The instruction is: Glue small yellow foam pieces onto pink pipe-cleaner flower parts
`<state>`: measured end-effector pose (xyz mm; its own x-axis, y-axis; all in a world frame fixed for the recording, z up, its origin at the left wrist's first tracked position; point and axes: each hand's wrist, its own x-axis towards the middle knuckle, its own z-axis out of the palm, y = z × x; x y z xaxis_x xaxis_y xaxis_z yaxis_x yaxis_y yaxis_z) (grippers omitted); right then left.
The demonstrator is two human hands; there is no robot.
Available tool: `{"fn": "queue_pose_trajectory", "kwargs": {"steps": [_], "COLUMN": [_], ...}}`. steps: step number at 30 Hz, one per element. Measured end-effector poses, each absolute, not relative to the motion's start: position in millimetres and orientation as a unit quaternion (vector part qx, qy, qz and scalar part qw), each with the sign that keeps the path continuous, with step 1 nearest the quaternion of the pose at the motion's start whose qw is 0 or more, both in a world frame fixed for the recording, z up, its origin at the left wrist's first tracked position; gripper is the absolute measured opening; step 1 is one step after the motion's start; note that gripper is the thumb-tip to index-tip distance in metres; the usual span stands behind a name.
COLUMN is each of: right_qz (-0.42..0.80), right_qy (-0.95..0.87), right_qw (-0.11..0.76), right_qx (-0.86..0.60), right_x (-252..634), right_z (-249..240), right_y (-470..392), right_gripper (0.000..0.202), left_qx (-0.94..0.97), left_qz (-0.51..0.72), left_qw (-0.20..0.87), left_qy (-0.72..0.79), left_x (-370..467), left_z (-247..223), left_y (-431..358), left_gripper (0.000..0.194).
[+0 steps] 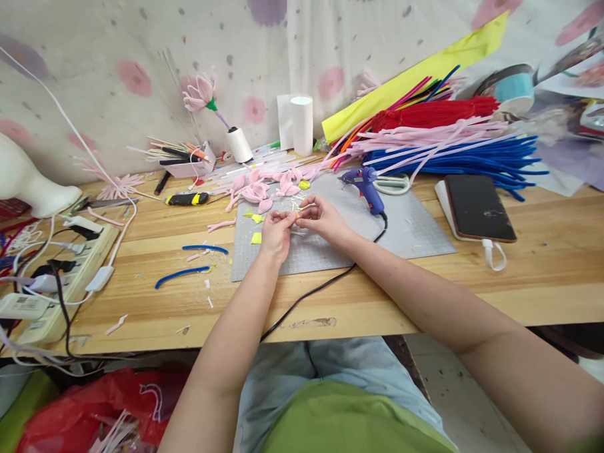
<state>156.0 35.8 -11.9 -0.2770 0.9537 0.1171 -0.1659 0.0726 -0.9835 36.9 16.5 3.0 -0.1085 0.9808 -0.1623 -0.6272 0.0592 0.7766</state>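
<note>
Over the grey cutting mat (pixel 323 255), my left hand (pixel 277 235) and my right hand (pixel 322 220) meet with fingertips pinched together. Whatever sits between them is too small to make out. Just beyond the fingers lie thin pale strips (pixel 297 201) and a small yellow ball (pixel 304 185). Pink pipe-cleaner petals (pixel 254 190) are heaped at the mat's back left edge. Yellow paper scraps (pixel 256 238) rest left of my left hand. A blue glue gun (pixel 365 186) lies to the right of my right hand, its black cord running toward the table's front edge.
Bundles of blue pipe cleaners (pixel 454 160) and red ones (pixel 432 114) lie at the back right. A phone (pixel 476 207) is on the right. A power strip (pixel 78 276) with tangled cables occupies the left. A pink flower (pixel 199 94) stands in a white spool (pixel 240 146).
</note>
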Motion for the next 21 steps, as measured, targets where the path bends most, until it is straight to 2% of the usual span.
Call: {"fn": "queue_pose_trajectory", "kwargs": {"steps": [9,15,21], "right_qz": [0.593,0.608,0.573], "right_qy": [-0.517,-0.498,-0.519], "right_qw": [0.486,0.481,0.485], "right_qx": [-0.381,-0.389,-0.408], "right_x": [160.2,164.0,164.3], "right_z": [-9.2,-9.7,-8.9], "right_y": [34.6,35.0,35.2], "right_gripper": [0.044,0.045,0.042], "left_qx": [0.262,0.340,0.344], "left_qz": [0.625,0.600,0.603], "left_qw": [0.603,0.538,0.513], "left_qy": [0.421,0.485,0.504], "left_x": [37.1,34.5,33.8], "left_z": [0.7,1.8,-0.5], "left_y": [13.9,9.2,11.0], "left_gripper": [0.033,0.049,0.046]}}
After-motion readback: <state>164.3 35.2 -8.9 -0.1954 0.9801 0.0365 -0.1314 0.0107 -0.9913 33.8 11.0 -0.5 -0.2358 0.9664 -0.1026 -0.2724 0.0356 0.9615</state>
